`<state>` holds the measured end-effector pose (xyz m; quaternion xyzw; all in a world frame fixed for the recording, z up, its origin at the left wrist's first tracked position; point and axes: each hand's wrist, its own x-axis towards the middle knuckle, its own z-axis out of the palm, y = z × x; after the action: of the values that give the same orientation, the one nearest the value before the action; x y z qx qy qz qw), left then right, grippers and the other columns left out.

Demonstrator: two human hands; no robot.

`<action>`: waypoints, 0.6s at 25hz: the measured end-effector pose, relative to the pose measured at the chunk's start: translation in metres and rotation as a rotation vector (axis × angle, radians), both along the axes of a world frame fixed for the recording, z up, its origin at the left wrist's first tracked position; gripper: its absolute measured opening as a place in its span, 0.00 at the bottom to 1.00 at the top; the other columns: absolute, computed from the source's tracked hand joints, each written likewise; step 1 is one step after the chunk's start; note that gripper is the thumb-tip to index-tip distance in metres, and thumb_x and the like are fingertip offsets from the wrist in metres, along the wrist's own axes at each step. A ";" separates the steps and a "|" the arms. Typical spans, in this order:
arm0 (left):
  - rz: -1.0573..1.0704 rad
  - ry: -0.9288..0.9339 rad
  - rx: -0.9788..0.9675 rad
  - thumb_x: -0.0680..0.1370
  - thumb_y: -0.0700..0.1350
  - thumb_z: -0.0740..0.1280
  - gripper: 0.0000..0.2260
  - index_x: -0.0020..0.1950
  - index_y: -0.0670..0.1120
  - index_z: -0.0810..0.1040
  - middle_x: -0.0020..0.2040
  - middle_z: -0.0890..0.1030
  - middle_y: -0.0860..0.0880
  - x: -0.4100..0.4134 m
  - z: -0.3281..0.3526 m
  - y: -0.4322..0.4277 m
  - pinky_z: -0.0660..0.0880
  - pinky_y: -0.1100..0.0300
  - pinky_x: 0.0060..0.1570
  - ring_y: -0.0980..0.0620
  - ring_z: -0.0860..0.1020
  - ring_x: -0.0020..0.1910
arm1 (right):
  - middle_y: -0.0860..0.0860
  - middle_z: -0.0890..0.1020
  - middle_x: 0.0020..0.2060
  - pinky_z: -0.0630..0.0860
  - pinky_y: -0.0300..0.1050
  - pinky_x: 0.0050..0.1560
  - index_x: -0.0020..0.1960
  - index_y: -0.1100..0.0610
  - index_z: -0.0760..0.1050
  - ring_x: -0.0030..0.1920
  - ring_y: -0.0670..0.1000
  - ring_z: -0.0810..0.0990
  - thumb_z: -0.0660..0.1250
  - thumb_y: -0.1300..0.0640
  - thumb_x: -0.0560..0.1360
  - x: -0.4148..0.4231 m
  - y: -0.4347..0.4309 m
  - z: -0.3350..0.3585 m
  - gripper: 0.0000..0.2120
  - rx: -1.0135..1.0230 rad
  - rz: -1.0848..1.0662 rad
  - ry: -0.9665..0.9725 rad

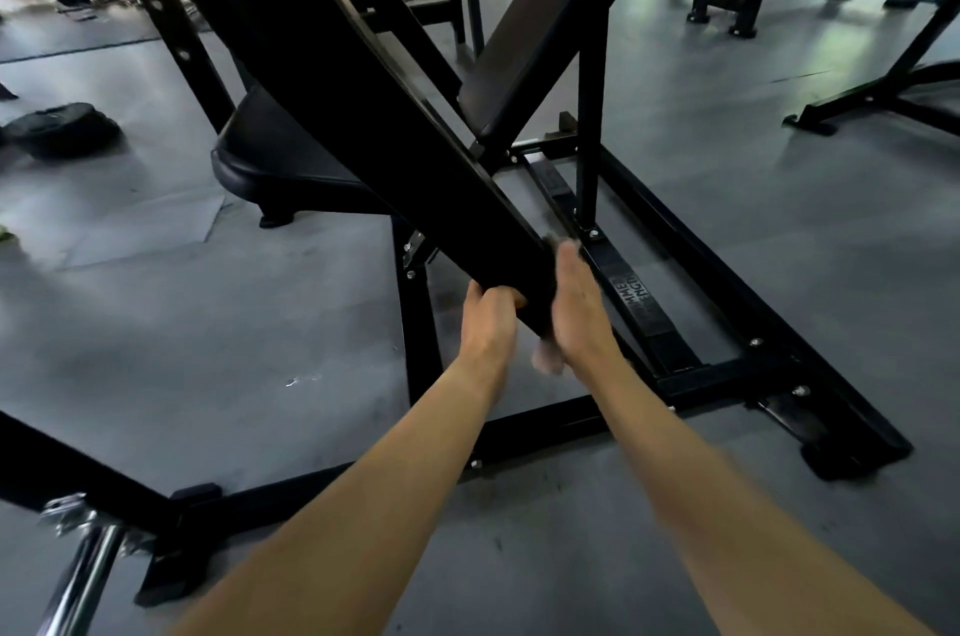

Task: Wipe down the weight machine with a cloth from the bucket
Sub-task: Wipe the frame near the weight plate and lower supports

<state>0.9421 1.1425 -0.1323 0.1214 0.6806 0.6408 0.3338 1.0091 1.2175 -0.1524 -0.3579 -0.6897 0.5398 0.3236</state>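
The weight machine's slanted steel arm [415,157] descends from 11 o'clock to centre and looks rigid, heavy and smooth-painted. The left hand [488,318] curls round its lower end. The right hand [576,308] presses flat at its 3 o'clock side, blurred. I cannot tell whether a cloth lies beneath.

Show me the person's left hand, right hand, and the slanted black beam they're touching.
left hand [488,321]: head view, on the back of the hand.
right hand [576,308]: head view, on the back of the hand.
slanted black beam [405,152]: head view, on the middle of its broad face.
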 end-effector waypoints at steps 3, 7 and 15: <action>0.037 -0.012 0.002 0.71 0.38 0.63 0.21 0.63 0.48 0.78 0.52 0.84 0.50 0.005 -0.004 0.005 0.77 0.53 0.61 0.51 0.80 0.56 | 0.47 0.74 0.70 0.64 0.46 0.73 0.76 0.49 0.67 0.71 0.45 0.70 0.48 0.42 0.86 0.017 -0.015 0.001 0.24 0.133 0.050 0.025; 0.120 0.041 0.030 0.72 0.32 0.62 0.18 0.60 0.45 0.76 0.48 0.80 0.48 0.015 -0.004 0.006 0.72 0.62 0.46 0.51 0.77 0.49 | 0.54 0.80 0.63 0.72 0.50 0.65 0.71 0.53 0.73 0.66 0.54 0.77 0.48 0.49 0.87 0.042 0.007 -0.035 0.21 -0.029 -0.055 -0.134; 0.150 0.152 0.076 0.75 0.32 0.63 0.18 0.60 0.49 0.72 0.52 0.79 0.51 0.025 -0.020 0.011 0.72 0.68 0.45 0.56 0.77 0.51 | 0.53 0.81 0.58 0.76 0.53 0.59 0.66 0.53 0.75 0.58 0.53 0.80 0.51 0.52 0.84 0.049 0.014 -0.055 0.19 -0.019 -0.088 -0.130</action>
<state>0.9670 1.1531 -0.1522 0.1309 0.6865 0.6782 0.2275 1.0579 1.2317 -0.2078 -0.4254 -0.6877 0.5070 0.2982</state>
